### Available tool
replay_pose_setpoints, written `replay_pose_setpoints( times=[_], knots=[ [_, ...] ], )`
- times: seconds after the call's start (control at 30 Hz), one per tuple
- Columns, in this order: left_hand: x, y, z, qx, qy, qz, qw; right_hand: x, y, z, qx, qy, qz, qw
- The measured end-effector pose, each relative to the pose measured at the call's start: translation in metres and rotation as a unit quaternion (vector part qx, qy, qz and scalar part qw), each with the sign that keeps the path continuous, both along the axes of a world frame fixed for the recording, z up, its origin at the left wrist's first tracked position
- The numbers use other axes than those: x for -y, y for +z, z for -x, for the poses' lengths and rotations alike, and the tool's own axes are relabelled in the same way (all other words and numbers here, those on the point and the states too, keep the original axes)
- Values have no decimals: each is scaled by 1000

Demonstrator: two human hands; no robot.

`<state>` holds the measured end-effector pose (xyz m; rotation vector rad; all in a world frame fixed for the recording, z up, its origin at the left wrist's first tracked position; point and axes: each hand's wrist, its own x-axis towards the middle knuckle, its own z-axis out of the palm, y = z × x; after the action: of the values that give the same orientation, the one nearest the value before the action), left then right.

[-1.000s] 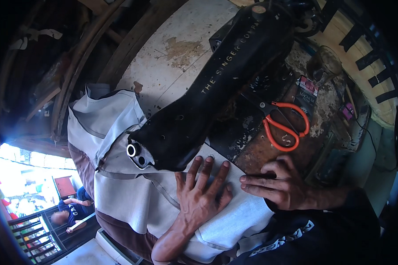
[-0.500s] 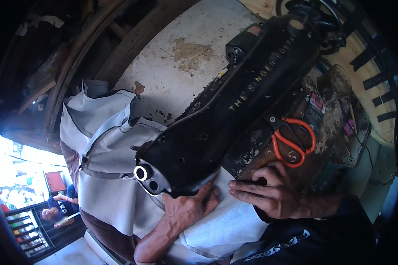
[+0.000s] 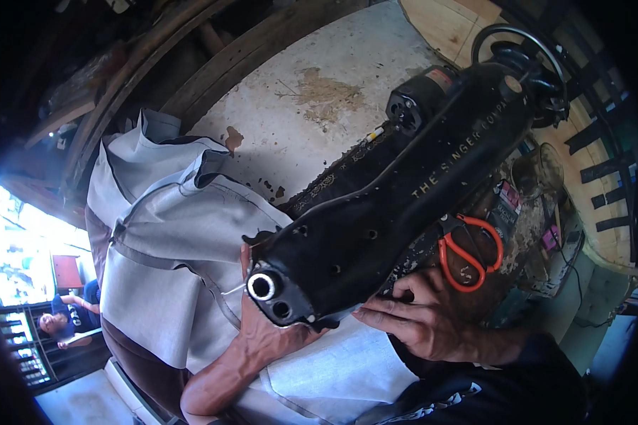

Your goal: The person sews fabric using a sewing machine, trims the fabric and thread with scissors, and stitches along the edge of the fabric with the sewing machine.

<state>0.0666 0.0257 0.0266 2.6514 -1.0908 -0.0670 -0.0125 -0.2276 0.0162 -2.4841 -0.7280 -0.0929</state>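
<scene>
A black sewing machine (image 3: 383, 212) runs diagonally across the table, its round-ended head low in the middle. Light grey fabric (image 3: 149, 304) with dark seams lies under and around that head. My left hand (image 3: 269, 326) is beneath the head on the fabric; one finger shows along the head's left side, and the other fingers are hidden. To the right of the head, my right hand (image 3: 422, 319) pinches the edge of the fabric between its leading fingertips, with the other fingers curled. Scissors with orange handles (image 3: 471, 251) lie just beyond my right hand.
A small black motor (image 3: 418, 99) sits behind the machine, and a handwheel (image 3: 528, 64) is at its far end. A small box (image 3: 505, 205) and a glass jar (image 3: 539, 166) stand to the right. Another person (image 3: 71, 319) is at the far left.
The machine appears further right as the view shifts. My left hand has slid further left under the head, with a finger now showing on its left side. My right hand stays at the fabric edge.
</scene>
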Motion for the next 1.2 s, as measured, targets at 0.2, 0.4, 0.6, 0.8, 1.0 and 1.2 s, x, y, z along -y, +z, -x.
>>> replay_pose_setpoints(
  times=[0.2,0.4,0.6,0.8,1.0,1.2],
  knots=[
    [-15,-15,-7,-35,-30,49,998,-5,0,2,-1,-11,6,1000],
    [-12,-18,-2,43,-39,71,996,1,-6,3,16,21,-17,1000],
    [17,35,24,-9,10,-14,1000,12,-10,39,33,36,-132,990],
    [45,45,73,-84,80,17,993,19,-12,51,33,-4,-170,985],
    [57,23,83,-62,108,25,992,27,-12,54,-33,-1,-196,980],
    [49,8,87,-30,77,35,996,26,-12,55,-5,48,-105,993]
  ],
)
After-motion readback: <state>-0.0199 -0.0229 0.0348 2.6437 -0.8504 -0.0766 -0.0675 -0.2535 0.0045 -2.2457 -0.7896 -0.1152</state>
